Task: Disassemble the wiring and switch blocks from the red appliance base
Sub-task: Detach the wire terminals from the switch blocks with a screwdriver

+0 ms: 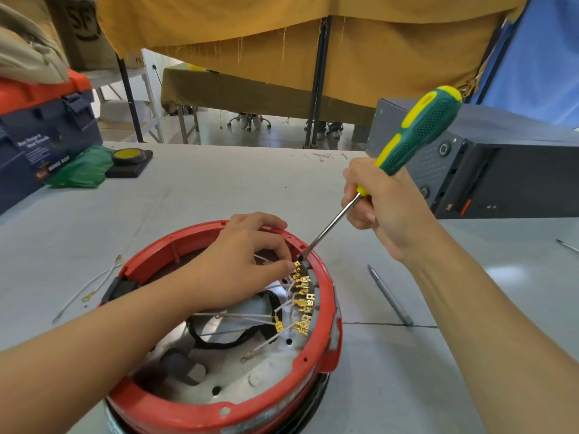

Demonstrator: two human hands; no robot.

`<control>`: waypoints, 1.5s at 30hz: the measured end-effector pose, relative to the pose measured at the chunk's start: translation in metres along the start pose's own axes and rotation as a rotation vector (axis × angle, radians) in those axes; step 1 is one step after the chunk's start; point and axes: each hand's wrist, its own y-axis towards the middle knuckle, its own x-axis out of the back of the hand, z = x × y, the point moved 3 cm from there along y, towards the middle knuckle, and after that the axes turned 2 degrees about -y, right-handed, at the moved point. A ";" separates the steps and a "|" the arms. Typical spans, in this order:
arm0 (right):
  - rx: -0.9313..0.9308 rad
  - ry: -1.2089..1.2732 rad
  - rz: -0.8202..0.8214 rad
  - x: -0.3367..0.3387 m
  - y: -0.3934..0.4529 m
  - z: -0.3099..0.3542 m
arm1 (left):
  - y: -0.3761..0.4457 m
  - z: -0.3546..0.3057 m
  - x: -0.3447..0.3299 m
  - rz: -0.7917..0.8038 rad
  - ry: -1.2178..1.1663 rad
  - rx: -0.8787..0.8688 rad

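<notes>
The left hand (247, 261) fingers (279, 266) pinch a brass terminal (297, 264) atop the terminal row (304, 303) inside the red appliance base (327, 346), low in the frame's centre on the tabletop (194, 195). The right hand (385, 208) fingers are clamped round the green-yellow screwdriver (416, 133); its tip meets that terminal. Loose white wires (91, 286) lie left of the base, a pen (390, 296) to its right.

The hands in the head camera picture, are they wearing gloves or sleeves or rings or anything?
No. The left hand and right hand are both bare: no gloves, rings, watch or bracelets show. Both forearms are bare too, right to the picture's edge, so no sleeves are visible. The fingernails look short and plain.
</notes>
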 end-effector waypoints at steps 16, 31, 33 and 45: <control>-0.112 0.288 -0.066 0.013 0.000 -0.030 | 0.002 -0.001 0.001 0.019 -0.014 0.036; -0.123 0.366 -0.116 0.016 -0.009 -0.038 | 0.002 -0.002 0.001 0.027 -0.053 0.068; -0.132 0.380 -0.119 0.016 -0.009 -0.039 | 0.003 -0.001 0.001 0.027 -0.053 0.072; -0.107 0.312 -0.061 0.014 -0.002 -0.031 | 0.003 0.000 0.000 0.024 -0.047 0.075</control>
